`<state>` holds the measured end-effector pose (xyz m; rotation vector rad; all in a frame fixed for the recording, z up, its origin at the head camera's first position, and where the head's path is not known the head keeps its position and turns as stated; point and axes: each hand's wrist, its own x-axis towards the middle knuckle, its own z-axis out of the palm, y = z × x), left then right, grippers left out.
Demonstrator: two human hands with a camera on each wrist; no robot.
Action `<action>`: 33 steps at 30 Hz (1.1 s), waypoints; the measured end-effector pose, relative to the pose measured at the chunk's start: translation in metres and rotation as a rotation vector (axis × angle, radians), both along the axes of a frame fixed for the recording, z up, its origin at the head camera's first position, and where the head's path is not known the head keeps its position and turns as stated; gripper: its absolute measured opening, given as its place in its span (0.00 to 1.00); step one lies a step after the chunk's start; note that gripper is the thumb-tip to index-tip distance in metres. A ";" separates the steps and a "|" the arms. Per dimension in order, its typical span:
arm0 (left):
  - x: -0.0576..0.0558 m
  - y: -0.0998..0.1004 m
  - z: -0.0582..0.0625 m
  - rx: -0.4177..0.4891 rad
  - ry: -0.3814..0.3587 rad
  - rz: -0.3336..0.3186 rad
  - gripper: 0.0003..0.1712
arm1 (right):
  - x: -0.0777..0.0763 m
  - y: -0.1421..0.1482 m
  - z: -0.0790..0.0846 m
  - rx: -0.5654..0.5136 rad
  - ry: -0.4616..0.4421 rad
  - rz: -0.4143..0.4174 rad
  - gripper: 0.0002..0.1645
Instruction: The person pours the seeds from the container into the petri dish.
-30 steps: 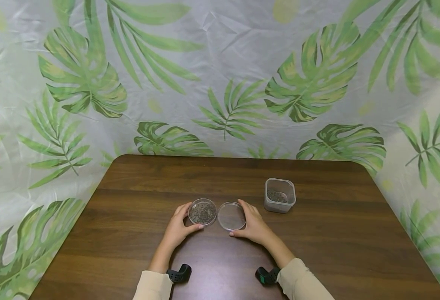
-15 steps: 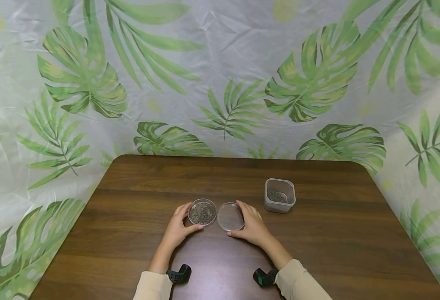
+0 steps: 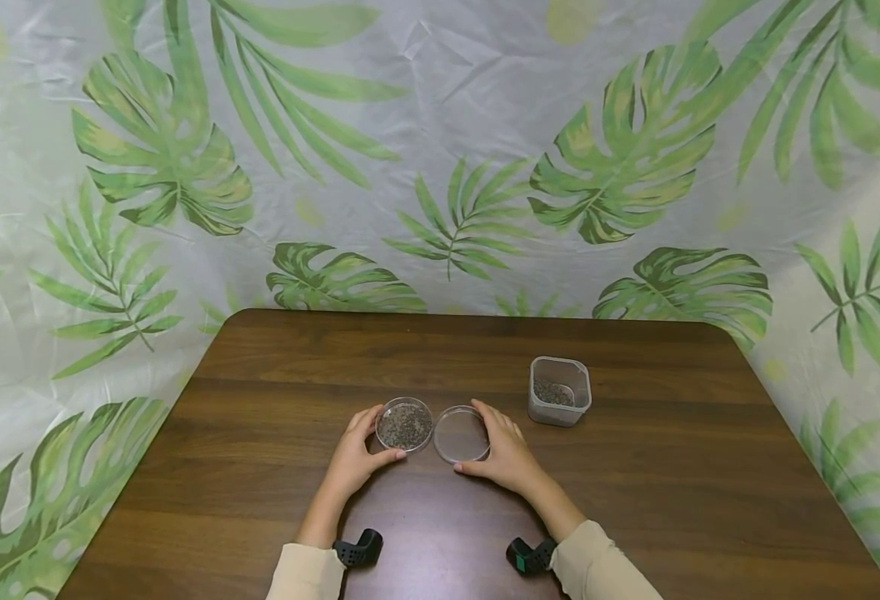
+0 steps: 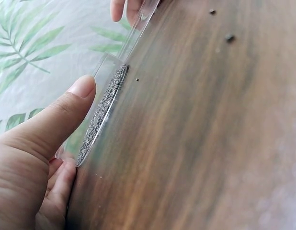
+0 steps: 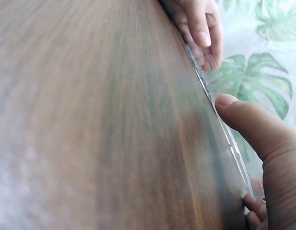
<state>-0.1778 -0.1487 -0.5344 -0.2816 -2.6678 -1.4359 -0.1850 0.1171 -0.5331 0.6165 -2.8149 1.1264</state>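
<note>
Grey granules (image 3: 406, 427) cover the bottom of a clear petri dish (image 3: 404, 399) on the table. My left hand (image 3: 355, 450) grips it from the left, thumb on the near rim and fingers round the far side. Close by on the right is a second round clear piece, a petri dish lid or empty dish (image 3: 459, 435), which my right hand (image 3: 510, 450) holds between thumb and fingers. The two rims are almost touching. From the left wrist, the granules (image 4: 102, 115) form a thin layer against the dish wall. The right wrist view shows the clear piece (image 5: 233, 143) edge-on, flat to the tabletop.
A square clear plastic tub (image 3: 560, 419) with some of the same granules stands behind and right of my right hand. Stray dark grains (image 4: 229, 38) lie on the brown wooden table (image 3: 297, 358). Leaf-patterned cloth (image 3: 470, 100) hangs behind the far edge.
My right hand has shifted slightly left with the clear piece, then stays nearly still. The left hand and granule-filled dish look unmoved.
</note>
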 end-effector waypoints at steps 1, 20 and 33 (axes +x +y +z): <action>0.000 0.000 0.000 0.002 0.001 0.000 0.50 | 0.000 0.000 0.000 -0.006 -0.004 0.001 0.62; -0.001 0.000 -0.001 0.017 -0.004 -0.003 0.50 | -0.003 -0.004 0.006 -0.163 -0.005 0.017 0.63; 0.000 0.000 0.000 0.014 0.002 -0.002 0.49 | -0.003 -0.013 0.016 -0.236 -0.024 0.040 0.63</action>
